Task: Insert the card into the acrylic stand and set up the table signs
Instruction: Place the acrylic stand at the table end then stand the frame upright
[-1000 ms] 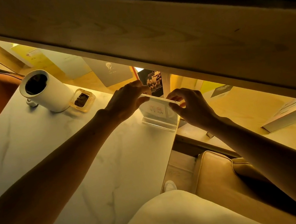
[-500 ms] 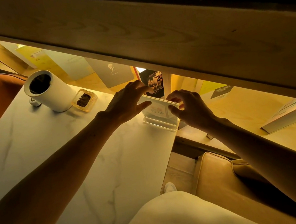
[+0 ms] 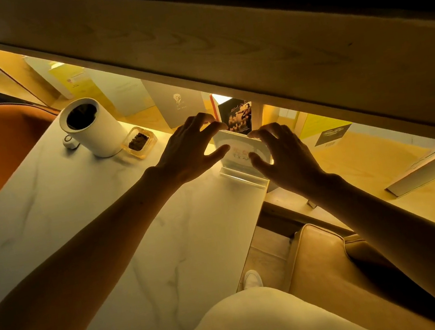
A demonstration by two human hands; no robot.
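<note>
A clear acrylic sign stand [image 3: 241, 161] holding a white printed card [image 3: 239, 151] stands upright near the far right corner of the white marble-patterned table [image 3: 108, 237]; the left hand [image 3: 189, 152] flanks its left edge, fingers spread apart; the right hand [image 3: 284, 155] flanks its right edge, likewise splayed, fingertips seemingly just touching the panel, though dim light obscures contact; a white cylindrical container [image 3: 92, 127] and a small clear dish of dark pieces [image 3: 139, 142] sit well to the left.

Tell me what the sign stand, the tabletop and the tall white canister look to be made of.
Sign stand: clear acrylic, glossy; the card shows through it. Tabletop: pale marble or marble-look laminate, smooth, with grey veins. Canister: matte white, probably plastic or coated metal; cannot tell which.
</note>
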